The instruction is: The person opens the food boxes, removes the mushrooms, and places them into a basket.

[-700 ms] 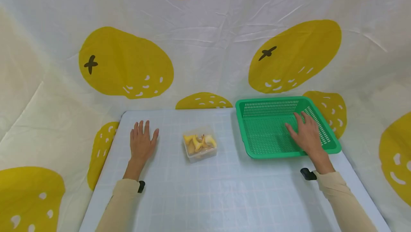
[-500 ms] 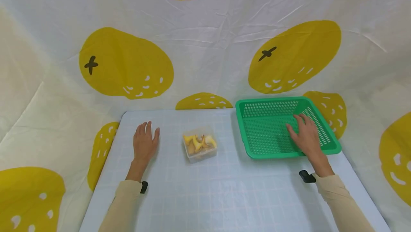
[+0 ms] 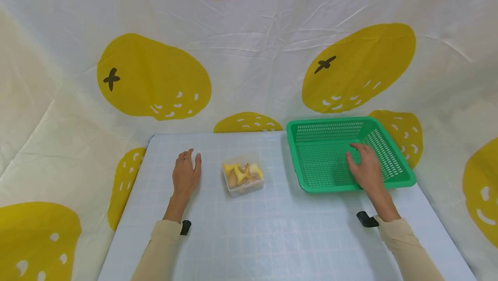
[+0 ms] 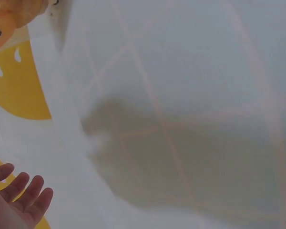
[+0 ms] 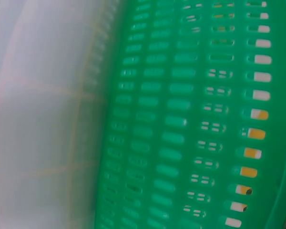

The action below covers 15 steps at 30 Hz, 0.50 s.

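My left hand (image 3: 186,175) hovers over the table to the left of a clear plastic box (image 3: 244,190), apart from it, with relaxed fingers and nothing held. In the left wrist view, its fingers (image 4: 32,193) show at the lower left. The box holds several small yellow bananas (image 3: 238,174) and some brownish pieces too small to make out. My right hand (image 3: 365,168) is above the right part of a green plastic basket (image 3: 323,186), fingers loosely bent and holding nothing. I cannot tell whether it touches the basket. Only the slotted basket wall (image 5: 181,105) appears in the right wrist view.
The table (image 3: 253,237) has a pale checked cover. A white cloth (image 3: 249,65) with large yellow fruit prints hangs behind and beside it. The basket stands at the table's back right, to the right of the box.
My left hand has moved right, nearer the box. The right hand has shifted slightly left and toward me over the basket. Box and basket stay in place.
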Motion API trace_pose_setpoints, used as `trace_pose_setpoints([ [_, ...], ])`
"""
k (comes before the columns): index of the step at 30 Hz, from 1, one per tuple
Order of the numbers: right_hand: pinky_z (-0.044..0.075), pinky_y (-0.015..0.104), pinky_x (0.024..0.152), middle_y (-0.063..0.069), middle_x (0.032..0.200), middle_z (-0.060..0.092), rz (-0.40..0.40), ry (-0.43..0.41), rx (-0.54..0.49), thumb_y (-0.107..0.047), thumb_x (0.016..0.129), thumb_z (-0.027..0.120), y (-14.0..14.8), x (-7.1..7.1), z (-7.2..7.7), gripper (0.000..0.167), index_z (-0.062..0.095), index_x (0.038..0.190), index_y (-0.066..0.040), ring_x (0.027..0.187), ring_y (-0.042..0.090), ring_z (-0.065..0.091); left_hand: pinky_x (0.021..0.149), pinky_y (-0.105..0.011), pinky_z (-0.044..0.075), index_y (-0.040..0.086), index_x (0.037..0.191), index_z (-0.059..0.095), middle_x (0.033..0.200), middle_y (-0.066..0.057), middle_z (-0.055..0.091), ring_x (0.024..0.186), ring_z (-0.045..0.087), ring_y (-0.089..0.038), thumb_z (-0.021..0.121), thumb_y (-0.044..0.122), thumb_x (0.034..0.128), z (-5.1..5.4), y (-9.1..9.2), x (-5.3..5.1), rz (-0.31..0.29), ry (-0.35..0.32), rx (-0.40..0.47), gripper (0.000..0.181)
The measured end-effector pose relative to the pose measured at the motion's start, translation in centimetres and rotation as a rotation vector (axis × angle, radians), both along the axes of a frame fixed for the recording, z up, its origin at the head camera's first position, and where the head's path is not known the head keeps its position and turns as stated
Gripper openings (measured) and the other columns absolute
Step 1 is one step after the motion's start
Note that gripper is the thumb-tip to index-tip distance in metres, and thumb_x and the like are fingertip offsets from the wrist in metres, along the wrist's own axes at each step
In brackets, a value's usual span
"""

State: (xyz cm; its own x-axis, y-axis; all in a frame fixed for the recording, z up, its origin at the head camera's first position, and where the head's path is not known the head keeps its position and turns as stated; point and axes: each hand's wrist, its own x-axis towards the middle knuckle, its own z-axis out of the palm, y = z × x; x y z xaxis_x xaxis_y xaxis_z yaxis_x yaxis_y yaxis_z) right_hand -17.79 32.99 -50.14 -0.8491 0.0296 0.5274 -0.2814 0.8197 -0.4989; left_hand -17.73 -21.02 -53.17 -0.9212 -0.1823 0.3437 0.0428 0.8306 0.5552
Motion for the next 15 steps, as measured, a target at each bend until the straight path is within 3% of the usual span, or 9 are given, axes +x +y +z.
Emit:
trace_pose_setpoints([
  [9,0.046,0.054,0.085,0.029,0.113,0.066,0.045,0.009,-0.091,0.001,0.096,0.067,-1.5,0.7,0.0,0.030,0.063,0.125,0.010,0.102,0.045,0.062,0.099,-0.059,0.046,-0.002,0.140,0.055,0.134,-0.025,0.055,0.126,0.053,-0.043,0.043,0.038,0.1107,0.0,2.4,0.2,-0.014,-0.051,0.112,0.051],
  [15,0.047,0.041,0.083,0.027,0.114,0.067,0.058,0.009,-0.129,0.001,0.096,0.067,-2.3,1.1,-0.2,0.031,0.064,0.125,0.010,0.098,0.040,0.064,0.092,-0.055,0.050,-0.001,0.138,0.058,0.127,-0.021,0.059,0.114,0.059,-0.038,0.046,0.035,0.1103,-0.1,4.0,0.2,-0.029,-0.042,0.188,0.047],
])
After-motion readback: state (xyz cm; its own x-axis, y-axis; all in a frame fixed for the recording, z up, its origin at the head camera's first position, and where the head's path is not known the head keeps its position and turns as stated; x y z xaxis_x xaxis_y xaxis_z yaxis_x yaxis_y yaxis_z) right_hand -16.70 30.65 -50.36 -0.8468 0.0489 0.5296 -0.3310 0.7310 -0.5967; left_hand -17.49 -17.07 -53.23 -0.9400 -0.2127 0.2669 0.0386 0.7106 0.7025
